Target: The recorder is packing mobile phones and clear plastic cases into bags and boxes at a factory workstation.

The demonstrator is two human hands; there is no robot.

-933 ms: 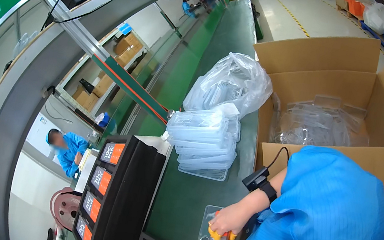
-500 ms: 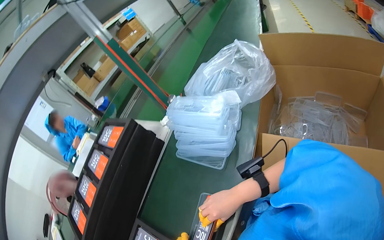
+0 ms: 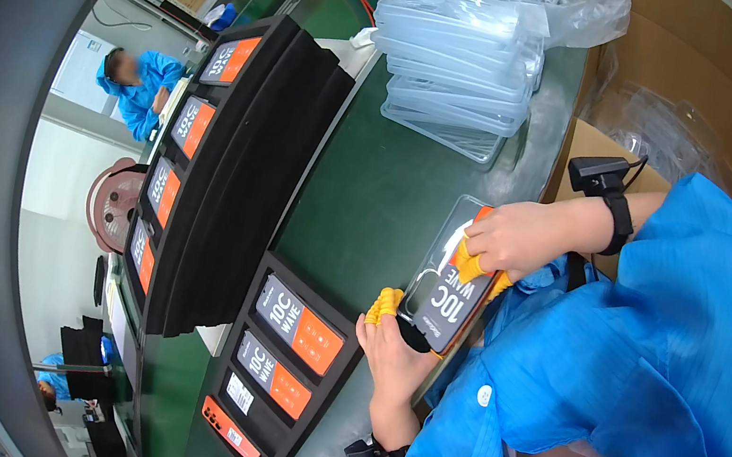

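My right hand (image 3: 517, 243), with yellow finger covers on its fingertips, grips a grey-and-orange smartphone (image 3: 450, 304) from above. The phone partly overlaps a clear plastic case (image 3: 433, 249) on its left; whether it lies inside the case or above it I cannot tell. My left hand (image 3: 394, 353), also with yellow finger covers, is closed around the lower end of the case, close to the phone's bottom edge. Its thumb side is partly hidden. Left of my hands, a black foam tray (image 3: 339, 385) holds similar phones and an orange one (image 3: 231, 429) showing camera lenses.
A stack of clear plastic cases (image 3: 459, 62) stands on the green bench (image 3: 362, 190), beside a plastic bag (image 3: 587, 15). More black trays (image 3: 274, 176) are piled at the left. At right is a cardboard box (image 3: 728, 56) with clear plastic pieces. A co-worker (image 3: 144, 88) sits beyond.
The view has moved closer and lower, showing more of the black tray. The phone and case stay between my hands, with the phone now tilted across the case.
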